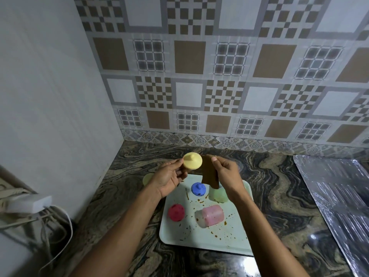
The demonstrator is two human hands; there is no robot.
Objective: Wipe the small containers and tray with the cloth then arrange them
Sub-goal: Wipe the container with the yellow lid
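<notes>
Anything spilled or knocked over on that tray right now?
Yes. The pink translucent container lies on its side on the pale rectangular tray, and brown splatter dots the tray around it. The red round lid is speckled too.

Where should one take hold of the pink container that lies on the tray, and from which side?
Probably round the middle of the pink container, coming down from above, thumb on the near flank, fingers on the far one. It lies on its side on the tray, so its curved wall faces up and both flanks appear free.
</notes>
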